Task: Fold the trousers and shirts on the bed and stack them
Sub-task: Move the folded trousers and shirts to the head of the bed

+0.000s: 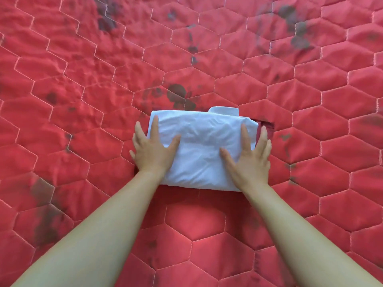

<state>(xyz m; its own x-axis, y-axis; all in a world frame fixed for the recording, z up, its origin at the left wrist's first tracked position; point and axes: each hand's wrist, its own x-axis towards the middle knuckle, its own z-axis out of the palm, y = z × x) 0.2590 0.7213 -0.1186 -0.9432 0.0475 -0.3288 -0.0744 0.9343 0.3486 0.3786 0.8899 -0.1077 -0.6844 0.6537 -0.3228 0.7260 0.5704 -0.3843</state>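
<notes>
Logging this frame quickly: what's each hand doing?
Left hand: open, flat on the folded white shirt.
Right hand: open, pressing the same shirt.

I count one folded white garment (pixel 203 150) on one red quilted bed (pixel 83 79). One sliver of darker red cloth (pixel 267 126) shows under its right edge. Two grips lie flat on the white one: the left grip (pixel 152 150) and the right grip (pixel 248 160).
</notes>
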